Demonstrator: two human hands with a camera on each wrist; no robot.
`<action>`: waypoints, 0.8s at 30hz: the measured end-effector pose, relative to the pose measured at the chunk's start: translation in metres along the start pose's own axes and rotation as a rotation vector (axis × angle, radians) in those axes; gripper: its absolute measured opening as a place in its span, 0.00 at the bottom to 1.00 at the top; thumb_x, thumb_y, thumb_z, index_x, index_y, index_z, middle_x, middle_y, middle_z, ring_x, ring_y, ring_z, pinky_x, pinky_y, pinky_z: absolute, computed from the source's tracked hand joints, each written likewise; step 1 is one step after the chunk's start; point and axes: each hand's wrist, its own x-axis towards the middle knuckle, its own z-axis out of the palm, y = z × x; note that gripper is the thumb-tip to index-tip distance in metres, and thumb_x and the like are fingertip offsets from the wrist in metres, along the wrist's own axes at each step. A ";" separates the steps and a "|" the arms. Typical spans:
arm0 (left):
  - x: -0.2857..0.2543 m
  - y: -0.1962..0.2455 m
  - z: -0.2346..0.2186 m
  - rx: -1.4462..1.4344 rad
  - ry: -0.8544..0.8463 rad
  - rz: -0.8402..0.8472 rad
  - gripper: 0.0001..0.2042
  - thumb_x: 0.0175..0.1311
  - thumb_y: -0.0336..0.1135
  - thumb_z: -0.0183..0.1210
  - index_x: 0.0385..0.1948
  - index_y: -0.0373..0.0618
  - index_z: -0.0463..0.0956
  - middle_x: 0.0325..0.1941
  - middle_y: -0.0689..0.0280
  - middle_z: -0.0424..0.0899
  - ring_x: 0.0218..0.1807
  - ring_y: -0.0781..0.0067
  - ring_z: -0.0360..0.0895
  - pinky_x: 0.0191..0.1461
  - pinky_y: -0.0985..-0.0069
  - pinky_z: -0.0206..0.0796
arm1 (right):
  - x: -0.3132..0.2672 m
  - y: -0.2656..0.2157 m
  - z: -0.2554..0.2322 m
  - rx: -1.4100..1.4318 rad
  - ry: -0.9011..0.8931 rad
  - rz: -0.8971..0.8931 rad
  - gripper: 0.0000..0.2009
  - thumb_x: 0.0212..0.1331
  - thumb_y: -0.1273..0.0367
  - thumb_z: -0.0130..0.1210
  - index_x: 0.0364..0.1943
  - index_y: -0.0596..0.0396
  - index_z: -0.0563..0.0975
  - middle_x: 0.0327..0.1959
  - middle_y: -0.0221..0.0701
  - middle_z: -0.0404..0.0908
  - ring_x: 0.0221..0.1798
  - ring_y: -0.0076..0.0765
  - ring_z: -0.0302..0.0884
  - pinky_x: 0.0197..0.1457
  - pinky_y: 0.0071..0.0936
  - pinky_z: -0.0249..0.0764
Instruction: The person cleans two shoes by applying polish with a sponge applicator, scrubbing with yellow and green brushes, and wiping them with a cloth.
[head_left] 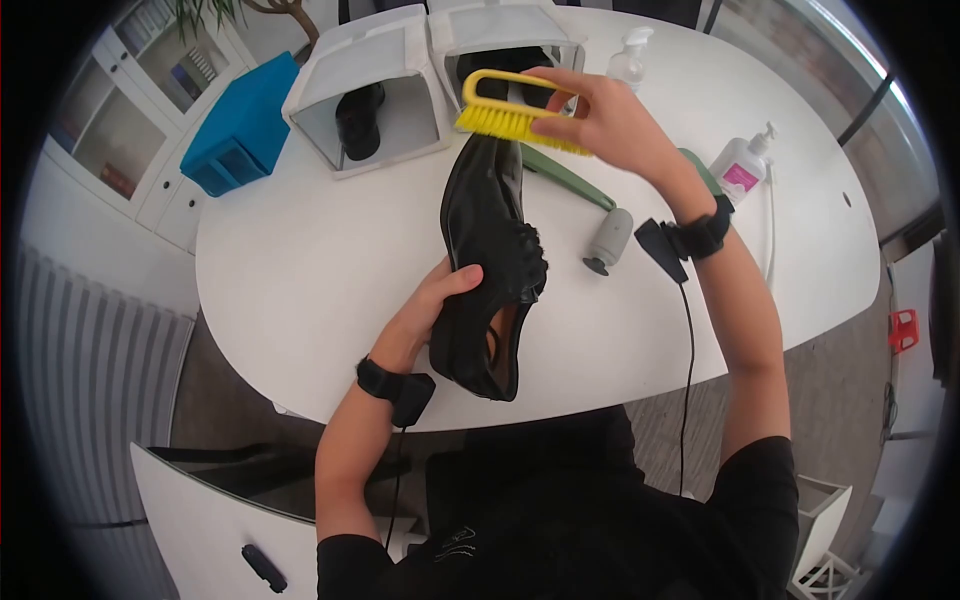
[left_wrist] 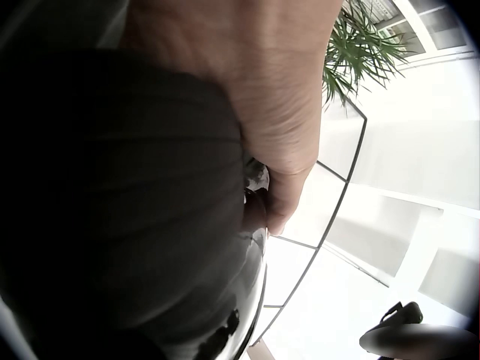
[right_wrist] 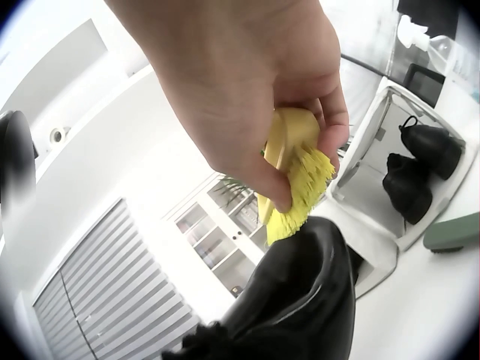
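A glossy black lace-up shoe (head_left: pixel 480 205) is held up over the white table, its toe pointing away from me and its opening near me. My left hand (head_left: pixel 437 297) grips its side, the thumb lying over the upper near the laces. In the left wrist view, part of the shiny shoe (left_wrist: pixel 251 281) shows below the hand, and a dark ridged shape hides much else. My right hand (head_left: pixel 615 125) pinches a yellow scrub brush (head_left: pixel 505 122) by its looped handle. In the right wrist view, the yellow bristles (right_wrist: pixel 304 193) are right at the shoe's toe (right_wrist: pixel 319 244).
Two white boxes (head_left: pixel 365 60) with open fronts hold black shoes (head_left: pixel 360 122) at the back. A blue box (head_left: pixel 240 125) stands left of them. A long green handle (head_left: pixel 568 178) and a grey cylinder (head_left: pixel 610 238) lie right of the shoe. Pump bottles (head_left: pixel 742 165) stand at the right.
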 end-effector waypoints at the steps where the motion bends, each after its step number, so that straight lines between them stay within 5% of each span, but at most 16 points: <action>1: 0.000 -0.001 -0.002 -0.026 -0.001 -0.018 0.45 0.69 0.51 0.66 0.78 0.32 0.55 0.75 0.52 0.71 0.72 0.59 0.73 0.77 0.67 0.65 | 0.006 0.016 0.000 -0.012 0.019 0.039 0.31 0.59 0.62 0.70 0.70 0.48 0.79 0.39 0.32 0.88 0.27 0.28 0.77 0.36 0.30 0.76; 5: 0.013 -0.015 -0.019 -0.230 -0.166 0.050 0.43 0.72 0.53 0.63 0.79 0.33 0.55 0.77 0.48 0.69 0.73 0.50 0.73 0.77 0.62 0.68 | 0.005 0.047 0.003 -0.122 0.011 0.163 0.30 0.60 0.63 0.69 0.68 0.49 0.79 0.40 0.33 0.88 0.29 0.29 0.79 0.38 0.29 0.78; 9: 0.008 0.009 0.011 -0.201 -0.173 0.115 0.47 0.74 0.70 0.46 0.80 0.35 0.54 0.79 0.38 0.65 0.69 0.37 0.77 0.63 0.58 0.79 | -0.031 0.001 0.005 0.076 0.106 0.074 0.28 0.62 0.66 0.69 0.69 0.46 0.78 0.42 0.33 0.87 0.31 0.27 0.79 0.40 0.29 0.78; 12: 0.007 0.009 0.008 -0.338 -0.185 0.073 0.42 0.77 0.65 0.46 0.81 0.39 0.53 0.78 0.41 0.67 0.72 0.33 0.73 0.70 0.51 0.75 | -0.056 -0.028 0.016 0.230 0.049 -0.076 0.30 0.62 0.67 0.71 0.70 0.45 0.77 0.43 0.33 0.86 0.32 0.29 0.80 0.41 0.28 0.78; 15: 0.008 0.006 0.012 -0.394 -0.181 0.056 0.41 0.78 0.64 0.43 0.81 0.41 0.53 0.78 0.41 0.67 0.70 0.33 0.75 0.67 0.52 0.77 | -0.070 -0.050 0.024 0.180 0.119 -0.191 0.31 0.62 0.68 0.71 0.71 0.44 0.75 0.44 0.34 0.86 0.35 0.33 0.82 0.42 0.30 0.80; 24: 0.007 0.003 0.013 -0.366 -0.307 0.080 0.43 0.74 0.62 0.50 0.81 0.40 0.53 0.78 0.41 0.67 0.65 0.38 0.80 0.60 0.55 0.82 | -0.059 -0.037 0.013 0.075 0.157 -0.165 0.29 0.62 0.66 0.70 0.69 0.43 0.76 0.41 0.33 0.85 0.38 0.44 0.86 0.45 0.36 0.83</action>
